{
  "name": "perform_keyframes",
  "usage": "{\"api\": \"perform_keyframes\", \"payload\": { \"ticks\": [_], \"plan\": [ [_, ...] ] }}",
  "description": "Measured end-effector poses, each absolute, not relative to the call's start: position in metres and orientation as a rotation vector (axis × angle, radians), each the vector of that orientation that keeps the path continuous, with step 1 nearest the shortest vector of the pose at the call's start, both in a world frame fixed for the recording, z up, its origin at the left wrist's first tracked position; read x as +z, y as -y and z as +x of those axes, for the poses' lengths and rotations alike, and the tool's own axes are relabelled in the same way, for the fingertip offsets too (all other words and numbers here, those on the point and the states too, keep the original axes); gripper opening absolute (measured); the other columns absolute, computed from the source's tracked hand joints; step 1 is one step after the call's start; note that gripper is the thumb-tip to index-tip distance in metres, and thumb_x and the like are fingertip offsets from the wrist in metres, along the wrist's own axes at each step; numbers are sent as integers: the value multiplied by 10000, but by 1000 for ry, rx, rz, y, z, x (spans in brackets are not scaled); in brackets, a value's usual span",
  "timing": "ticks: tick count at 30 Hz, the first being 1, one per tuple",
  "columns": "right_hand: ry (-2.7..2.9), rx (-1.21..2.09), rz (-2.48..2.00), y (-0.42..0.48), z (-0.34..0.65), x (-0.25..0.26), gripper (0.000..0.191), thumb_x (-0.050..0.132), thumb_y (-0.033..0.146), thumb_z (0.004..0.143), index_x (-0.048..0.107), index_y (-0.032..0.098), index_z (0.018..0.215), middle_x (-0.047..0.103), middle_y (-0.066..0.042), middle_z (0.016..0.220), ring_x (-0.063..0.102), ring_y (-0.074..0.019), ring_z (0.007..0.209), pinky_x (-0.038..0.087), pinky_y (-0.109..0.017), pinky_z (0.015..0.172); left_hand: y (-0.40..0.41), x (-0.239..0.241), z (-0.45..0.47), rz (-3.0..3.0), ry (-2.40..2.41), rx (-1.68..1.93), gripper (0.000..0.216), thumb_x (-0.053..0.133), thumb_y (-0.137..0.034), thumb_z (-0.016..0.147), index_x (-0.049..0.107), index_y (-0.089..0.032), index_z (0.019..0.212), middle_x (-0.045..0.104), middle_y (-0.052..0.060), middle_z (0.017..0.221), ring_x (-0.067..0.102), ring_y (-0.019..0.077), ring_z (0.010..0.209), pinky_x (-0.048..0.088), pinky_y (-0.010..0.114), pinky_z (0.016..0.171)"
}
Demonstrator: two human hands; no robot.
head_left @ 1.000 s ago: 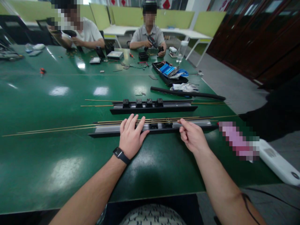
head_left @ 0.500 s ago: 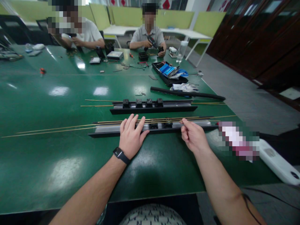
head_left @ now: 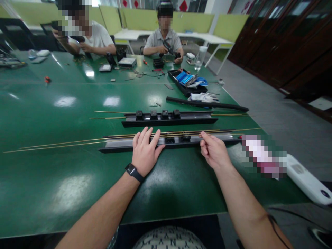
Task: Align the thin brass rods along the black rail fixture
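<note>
Left hand (head_left: 145,151) presses rail (head_left: 118,144), right hand (head_left: 214,152) pinches rod (head_left: 64,142); second rail (head_left: 193,119) beyond.

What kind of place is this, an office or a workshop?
Probably a small assembly workshop in an office room: a long green table, black rails with brass rods laid out, and two other people across it handling tools near a parts tray.

Our left hand (head_left: 145,152) lies flat on the near rail (head_left: 116,144), fingers spread over the rods (head_left: 64,142). Our right hand (head_left: 214,152) pinches the rods further right along that rail. The second rail (head_left: 192,120) lies just behind it, with the tube (head_left: 207,103) further behind.
</note>
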State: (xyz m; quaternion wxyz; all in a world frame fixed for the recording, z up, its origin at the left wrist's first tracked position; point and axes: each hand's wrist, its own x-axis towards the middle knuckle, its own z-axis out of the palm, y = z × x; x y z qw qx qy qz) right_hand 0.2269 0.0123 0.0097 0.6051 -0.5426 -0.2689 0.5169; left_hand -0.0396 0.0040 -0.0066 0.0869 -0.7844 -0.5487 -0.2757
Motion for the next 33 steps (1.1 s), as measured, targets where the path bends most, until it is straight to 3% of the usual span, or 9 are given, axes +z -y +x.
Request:
{"api": "perform_keyframes", "payload": {
  "ticks": [33],
  "plan": [
    [602, 1175, -1273, -13, 229, 7, 368, 872, 446, 744, 682, 146, 839, 605, 24, 530, 395, -51, 283, 225, -158, 238, -4, -8, -40, -2334, 1642, -799, 524, 549, -472, 998, 556, -239, 1466, 539, 147, 1523, 406, 309, 1491, 258, 509, 1230]
  ]
}}
